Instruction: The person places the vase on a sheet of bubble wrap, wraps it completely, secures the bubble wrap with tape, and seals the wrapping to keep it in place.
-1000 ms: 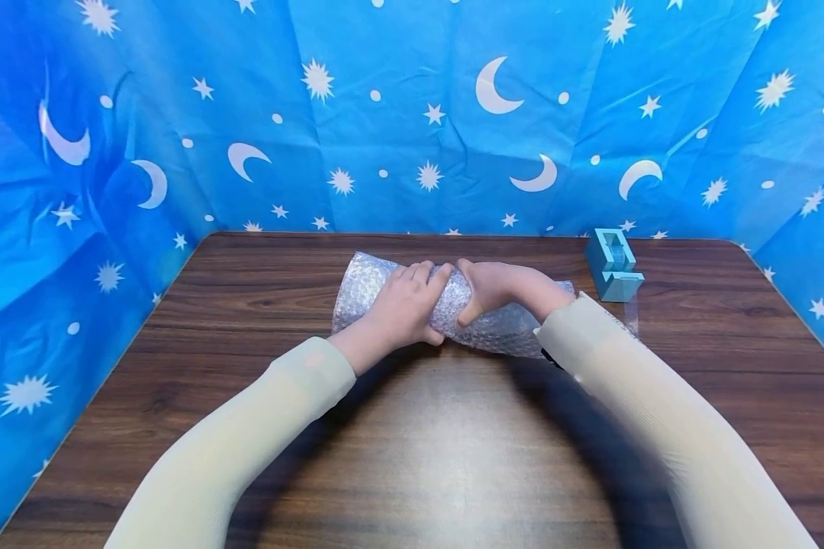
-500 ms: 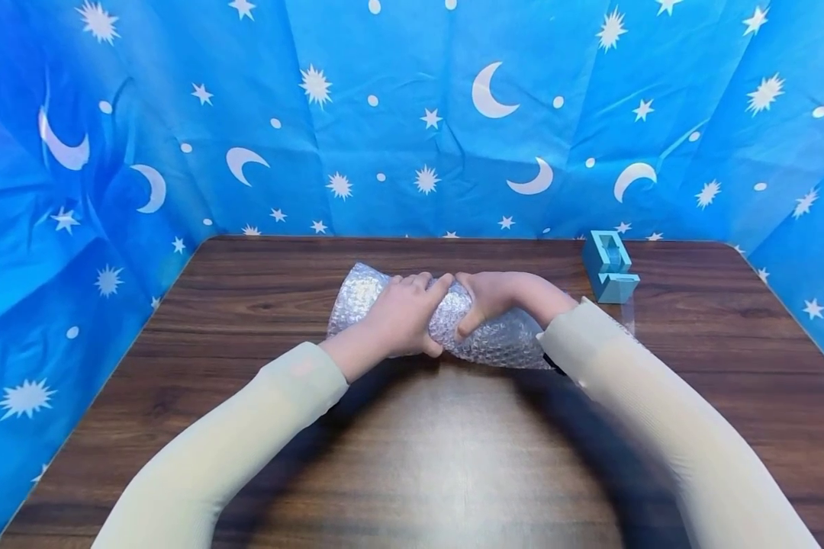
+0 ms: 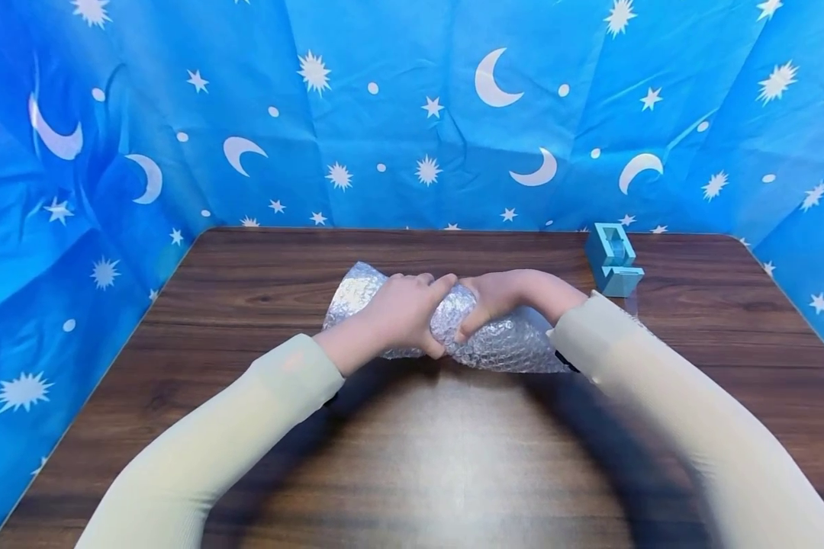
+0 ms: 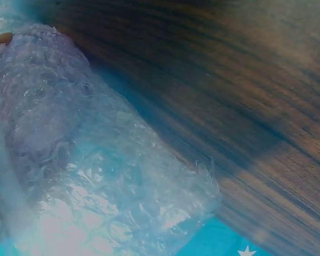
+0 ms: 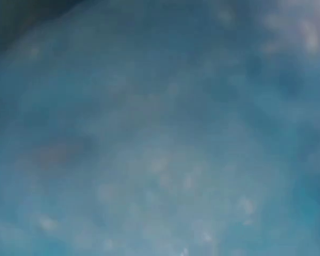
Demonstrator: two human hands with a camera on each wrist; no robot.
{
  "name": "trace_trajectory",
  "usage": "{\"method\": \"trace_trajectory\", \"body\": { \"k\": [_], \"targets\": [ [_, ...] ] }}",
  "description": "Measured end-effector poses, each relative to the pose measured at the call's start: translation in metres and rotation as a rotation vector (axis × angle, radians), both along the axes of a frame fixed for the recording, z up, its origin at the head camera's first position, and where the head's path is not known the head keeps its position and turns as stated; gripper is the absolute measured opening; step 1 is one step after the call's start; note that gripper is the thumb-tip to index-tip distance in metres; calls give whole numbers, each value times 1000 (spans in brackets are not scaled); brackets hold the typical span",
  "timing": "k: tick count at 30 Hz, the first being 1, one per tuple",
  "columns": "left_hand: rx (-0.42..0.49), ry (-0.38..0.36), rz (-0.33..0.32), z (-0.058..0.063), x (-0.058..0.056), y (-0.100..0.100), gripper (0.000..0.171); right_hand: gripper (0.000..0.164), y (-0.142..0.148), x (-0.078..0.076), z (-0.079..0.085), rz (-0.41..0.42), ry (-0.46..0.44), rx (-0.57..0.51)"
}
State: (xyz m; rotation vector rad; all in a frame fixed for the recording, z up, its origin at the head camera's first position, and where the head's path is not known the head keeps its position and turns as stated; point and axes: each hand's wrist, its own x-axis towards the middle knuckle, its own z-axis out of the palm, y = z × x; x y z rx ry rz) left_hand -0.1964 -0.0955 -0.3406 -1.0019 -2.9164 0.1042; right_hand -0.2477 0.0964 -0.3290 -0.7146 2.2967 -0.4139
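Bubble wrap (image 3: 451, 314), bunched into a roll, is held in a person's grip over the middle of the desk (image 3: 453, 450), toward its far side. The left hand (image 3: 401, 309) curls its fingers over the top, thumb on the near side; just beside it, the right hand (image 3: 500, 294) clasps the bubble wrap, thumb in front, other fingers mostly hidden. To the right, a tape dispenser (image 3: 607, 263) stands near the far edge, before a blue cloth (image 3: 398, 130) patterned with white stars and moons.

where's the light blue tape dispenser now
In the head view, the light blue boxy tape dispenser stands at right near the far edge of the brown wooden table, right of and beyond the clear bubble-wrap roll.
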Motion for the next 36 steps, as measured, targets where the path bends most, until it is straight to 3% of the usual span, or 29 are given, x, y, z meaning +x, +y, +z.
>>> {"method": "trace_trajectory", "body": {
  "k": [6, 13, 19, 26, 31, 36],
  "targets": [
    [-6, -27, 6, 2, -5, 1, 110, 106, 2, 0, 4, -3, -26, 40],
    [38, -92, 21, 2, -11, -3, 111, 110, 1, 0, 4, 0, 21, 85],
    [69, -161, 21, 4, -18, -6, 111, 108, 1, -4, 13, 6, -23, 152],
    [54, -183, 35, 7, -18, -4, 112, 108, 4, -4, 20, -10, -43, 222],
    [54, -216, 63, 7, -19, -4, 112, 111, 1, 7, 21, -104, 29, 236],
    [44, -249, 77, 8, -23, -4, 112, 109, 0, 24, 11, -151, 253, 198]
  ]
}}
